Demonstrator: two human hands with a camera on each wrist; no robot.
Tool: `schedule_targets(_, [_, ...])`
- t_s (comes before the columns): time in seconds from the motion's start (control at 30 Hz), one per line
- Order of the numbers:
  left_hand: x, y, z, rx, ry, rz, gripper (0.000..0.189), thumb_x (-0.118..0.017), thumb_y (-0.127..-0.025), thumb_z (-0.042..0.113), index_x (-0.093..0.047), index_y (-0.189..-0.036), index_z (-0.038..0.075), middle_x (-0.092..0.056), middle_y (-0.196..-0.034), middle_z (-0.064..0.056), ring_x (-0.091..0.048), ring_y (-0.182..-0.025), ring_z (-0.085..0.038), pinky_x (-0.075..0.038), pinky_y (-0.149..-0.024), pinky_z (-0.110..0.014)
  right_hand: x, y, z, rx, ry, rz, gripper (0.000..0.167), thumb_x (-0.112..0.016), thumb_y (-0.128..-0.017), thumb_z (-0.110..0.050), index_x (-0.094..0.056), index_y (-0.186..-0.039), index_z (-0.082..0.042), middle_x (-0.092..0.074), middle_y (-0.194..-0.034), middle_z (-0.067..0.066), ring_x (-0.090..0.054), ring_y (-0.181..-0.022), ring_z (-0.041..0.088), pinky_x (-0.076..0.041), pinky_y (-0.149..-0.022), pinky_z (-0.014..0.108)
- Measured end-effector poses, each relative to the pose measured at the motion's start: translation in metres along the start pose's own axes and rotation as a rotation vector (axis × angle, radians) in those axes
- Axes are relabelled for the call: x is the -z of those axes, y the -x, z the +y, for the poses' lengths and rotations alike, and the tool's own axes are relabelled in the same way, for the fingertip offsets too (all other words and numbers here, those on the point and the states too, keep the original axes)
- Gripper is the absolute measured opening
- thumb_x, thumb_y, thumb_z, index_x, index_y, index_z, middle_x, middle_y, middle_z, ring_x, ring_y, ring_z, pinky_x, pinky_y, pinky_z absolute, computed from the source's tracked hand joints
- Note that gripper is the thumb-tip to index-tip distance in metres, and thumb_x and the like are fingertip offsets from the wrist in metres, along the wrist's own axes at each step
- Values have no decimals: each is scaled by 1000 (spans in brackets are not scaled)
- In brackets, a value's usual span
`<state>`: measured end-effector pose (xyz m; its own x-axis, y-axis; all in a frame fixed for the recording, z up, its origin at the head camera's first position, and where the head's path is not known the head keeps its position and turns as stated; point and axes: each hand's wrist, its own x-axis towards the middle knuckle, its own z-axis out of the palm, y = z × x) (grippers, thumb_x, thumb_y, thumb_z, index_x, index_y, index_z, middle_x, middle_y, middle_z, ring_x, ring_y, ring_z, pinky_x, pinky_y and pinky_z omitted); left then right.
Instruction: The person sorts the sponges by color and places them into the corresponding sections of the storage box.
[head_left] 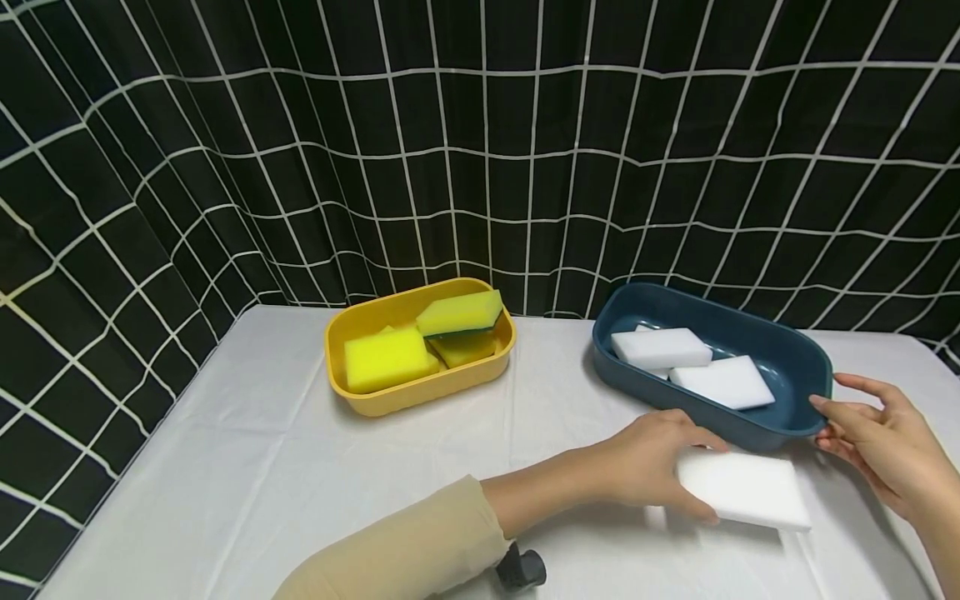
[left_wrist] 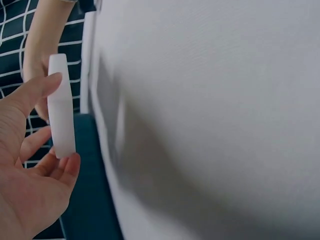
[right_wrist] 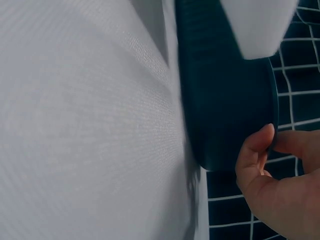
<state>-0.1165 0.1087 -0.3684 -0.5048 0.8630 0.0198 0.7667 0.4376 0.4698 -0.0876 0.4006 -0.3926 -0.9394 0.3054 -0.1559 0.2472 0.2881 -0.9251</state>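
My left hand grips a white sponge block by its edges, thumb on one side and fingers on the other. In the left wrist view the white block appears edge-on. It is held in front of the near side of a dark blue tub. My right hand pinches the tub's right end at the rim. The right wrist view shows thumb and finger on either side of the rim of the tub. Several white sponge blocks lie inside the tub.
To the left stands a yellow tub holding several yellow sponges, one with a green underside. A black cylindrical object shows beside the beige left sleeve. Black cloth with white grid lines hangs behind the white-covered table.
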Motion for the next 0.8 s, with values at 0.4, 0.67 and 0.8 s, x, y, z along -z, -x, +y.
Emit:
schedule_targets(0.4, [23, -10, 4, 24, -18, 45, 69, -90, -83, 44, -66, -144, 23, -64, -131, 10, -49, -110, 4, -31, -86, -1, 1, -1, 2, 3, -42, -2, 59, -55, -109, -15, -22, -155, -33, -61, -74, -13, -61, -62, 4, -57, -57, 16])
schedule_targets(0.67, [31, -20, 4, 43, -19, 97, 69, -90, -83, 43, -66, -143, 21, -67, -129, 8, -50, -108, 5, -32, -84, 0, 1, 0, 1, -2, -25, 2, 60, -55, -109, -16, -22, -156, -33, -60, -75, -13, -60, -63, 4, -57, -58, 16])
schedule_targets(0.8, [35, -25, 2, 74, -2, 113, 69, -90, -83, 44, -67, -143, 21, -66, -128, 8, -50, -107, 4, -33, -82, 1, 1, 0, 2, 10, -67, -6, 60, -58, -108, -14, -24, -154, -32, -59, -76, -12, -58, -63, 4, -57, -57, 16])
